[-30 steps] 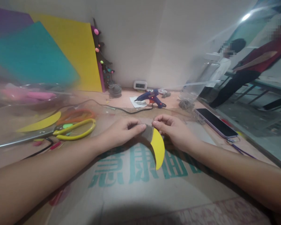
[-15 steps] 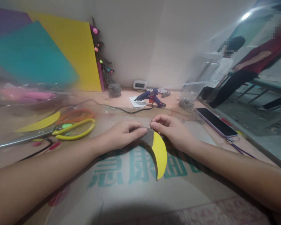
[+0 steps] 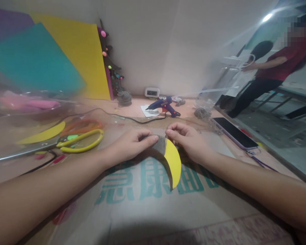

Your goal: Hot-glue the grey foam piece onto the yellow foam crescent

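Observation:
A yellow crescent-shaped cutout (image 3: 173, 163) tilts above the table covering, its bare tip pointing down toward me. Thin grey string (image 3: 160, 143) wraps its upper part in close turns. My left hand (image 3: 139, 143) pinches the wrapped end between thumb and fingers, which hide the crescent's other tip. At the edge of the wrapping, my right hand (image 3: 182, 137) is closed, thumb against forefinger, on the grey string; only a short bit shows by the fingertips.
Behind my hands a blue glue gun (image 3: 162, 104) rests on white paper. Yellow-handled scissors (image 3: 81, 141) and another yellow crescent (image 3: 46, 133) lie left. A phone (image 3: 234, 133) and a tangle of grey string (image 3: 203, 114) lie right. A person in red (image 3: 283, 64) stands beyond.
The crescent has turned slightly, its lower tip rising a little. My right hand has shifted slightly right and up. In the background, the person in red has raised a hand toward a clear container.

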The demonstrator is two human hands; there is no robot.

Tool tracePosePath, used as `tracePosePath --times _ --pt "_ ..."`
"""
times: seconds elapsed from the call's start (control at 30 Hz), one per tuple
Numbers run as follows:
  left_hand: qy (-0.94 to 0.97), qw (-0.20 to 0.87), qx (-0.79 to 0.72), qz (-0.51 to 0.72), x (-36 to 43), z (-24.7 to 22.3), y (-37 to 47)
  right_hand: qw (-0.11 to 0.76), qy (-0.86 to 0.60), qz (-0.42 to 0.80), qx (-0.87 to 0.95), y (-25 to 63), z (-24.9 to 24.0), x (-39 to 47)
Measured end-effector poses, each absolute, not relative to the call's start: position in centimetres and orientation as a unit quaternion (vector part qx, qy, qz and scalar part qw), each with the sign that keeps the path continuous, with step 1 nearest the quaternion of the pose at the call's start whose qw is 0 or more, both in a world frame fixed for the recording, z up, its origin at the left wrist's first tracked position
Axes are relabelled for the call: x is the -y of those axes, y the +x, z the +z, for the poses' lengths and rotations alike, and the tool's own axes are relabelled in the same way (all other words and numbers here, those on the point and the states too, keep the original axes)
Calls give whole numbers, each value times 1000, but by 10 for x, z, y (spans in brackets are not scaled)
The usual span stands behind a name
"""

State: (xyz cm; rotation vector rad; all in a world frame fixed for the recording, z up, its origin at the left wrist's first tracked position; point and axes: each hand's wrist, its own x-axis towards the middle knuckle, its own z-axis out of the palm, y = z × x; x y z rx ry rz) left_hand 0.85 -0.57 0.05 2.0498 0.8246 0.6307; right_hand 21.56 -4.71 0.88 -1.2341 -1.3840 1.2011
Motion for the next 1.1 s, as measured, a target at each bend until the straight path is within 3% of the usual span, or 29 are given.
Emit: tracePosePath --times 0.43,1.1 --pt "790 357 -391 309 2 -2 9 409 -511 482 582 218 12 47" --pt "825 305 -364 306 4 -3 9 370 -515 534 559 211 17 48"
